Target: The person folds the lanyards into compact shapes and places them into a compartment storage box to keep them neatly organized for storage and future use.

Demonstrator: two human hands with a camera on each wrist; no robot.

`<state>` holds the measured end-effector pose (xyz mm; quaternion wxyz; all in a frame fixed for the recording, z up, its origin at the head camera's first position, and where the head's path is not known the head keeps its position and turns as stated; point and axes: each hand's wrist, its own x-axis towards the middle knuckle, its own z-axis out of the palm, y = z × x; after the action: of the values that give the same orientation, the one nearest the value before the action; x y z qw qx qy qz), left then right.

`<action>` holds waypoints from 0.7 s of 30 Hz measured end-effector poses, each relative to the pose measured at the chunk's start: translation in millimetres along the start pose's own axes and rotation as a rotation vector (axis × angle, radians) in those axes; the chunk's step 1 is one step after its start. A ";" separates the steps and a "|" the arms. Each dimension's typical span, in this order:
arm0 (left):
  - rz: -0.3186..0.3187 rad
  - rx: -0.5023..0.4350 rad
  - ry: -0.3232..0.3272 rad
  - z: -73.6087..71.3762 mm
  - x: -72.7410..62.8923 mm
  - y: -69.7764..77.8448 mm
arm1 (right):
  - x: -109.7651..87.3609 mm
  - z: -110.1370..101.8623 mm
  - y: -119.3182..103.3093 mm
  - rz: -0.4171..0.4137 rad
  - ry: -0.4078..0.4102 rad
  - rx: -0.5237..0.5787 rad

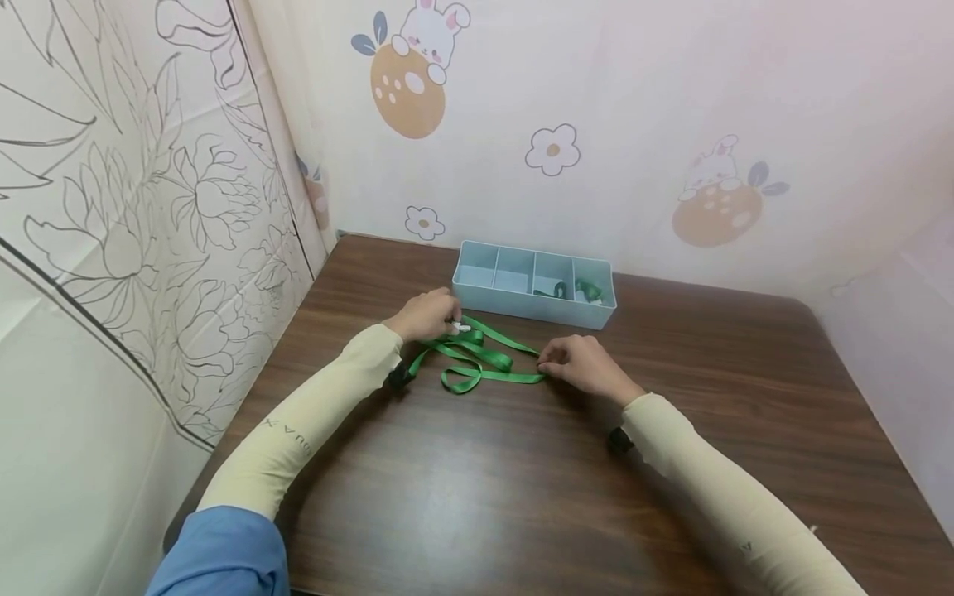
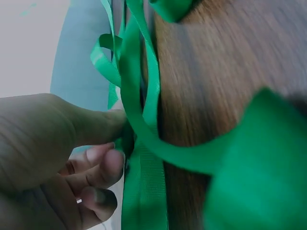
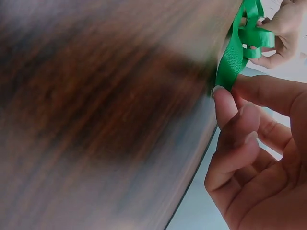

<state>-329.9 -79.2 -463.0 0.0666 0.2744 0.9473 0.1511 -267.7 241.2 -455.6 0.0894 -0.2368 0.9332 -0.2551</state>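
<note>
A green lanyard point(image 1: 495, 358) of flat ribbon lies in loose loops on the table between both hands. My left hand point(image 1: 428, 316) pinches it near a small white clip point(image 1: 461, 328); in the left wrist view the thumb and fingers close on the green ribbon point(image 2: 146, 191), with more loops crossing in front. On the other side, my right hand point(image 1: 585, 364) pinches the far bend of the lanyard between thumb and index finger. The right wrist view shows the ribbon point(image 3: 230, 60) running from those fingertips toward the left hand.
Behind the hands stands a light blue divided box point(image 1: 522, 305). Its two right compartments hold green ribbon pieces point(image 1: 588, 289), one with a white part. The brown wooden table point(image 1: 447, 497) meets a patterned curtain point(image 1: 633, 83) at the back and another at the left.
</note>
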 end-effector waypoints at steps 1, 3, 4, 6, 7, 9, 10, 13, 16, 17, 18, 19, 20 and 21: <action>0.005 0.020 0.005 0.8 0.1 -0.2 | 0.6 -0.6 0.1 0.005 0.000 0.008; 0.017 0.063 0.025 2.9 0.8 -0.4 | 2.0 -2.1 0.0 0.015 0.004 0.029; 0.024 0.079 0.045 3.7 1.1 -0.1 | 2.9 -2.7 -0.1 0.020 0.010 0.036; 0.038 0.084 0.098 4.3 1.2 1.6 | 5.1 -4.3 -1.0 0.019 0.035 0.047; 0.047 0.061 0.129 4.2 0.9 3.0 | 6.5 -4.8 -1.8 0.016 0.053 0.052; 0.087 -0.029 0.191 2.0 0.9 7.0 | 9.4 -5.8 -5.9 0.000 0.100 0.071; 0.113 -0.095 0.212 -0.3 1.0 10.3 | 11.0 -6.5 -8.6 -0.014 0.130 0.086; 0.220 -0.326 0.254 -10.0 0.7 25.1 | 15.2 -9.5 -21.6 -0.051 0.216 0.161; 0.319 -0.499 0.292 -22.7 -2.0 43.6 | 19.3 -14.0 -39.5 -0.100 0.306 0.247; 0.347 -0.542 0.311 -26.3 -3.1 49.5 | 20.3 -15.7 -45.4 -0.115 0.335 0.273; 0.372 -0.579 0.333 -29.6 -4.0 55.1 | 21.0 -17.6 -51.0 -0.135 0.369 0.293; 0.391 -0.607 0.357 -32.7 -4.9 60.0 | 21.4 -19.5 -56.3 -0.151 0.401 0.317; 0.405 -0.635 0.376 -35.3 -5.8 64.0 | 21.4 -21.6 -60.7 -0.168 0.432 0.335; 0.412 -0.661 0.391 -37.3 -6.5 67.2 | 21.1 -24.0 -64.7 -0.186 0.461 0.353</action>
<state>-298.6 -38.1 -405.8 -0.0612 0.3878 0.7682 0.5056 -267.4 192.3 -402.6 -0.1088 -0.2379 0.8445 -0.4673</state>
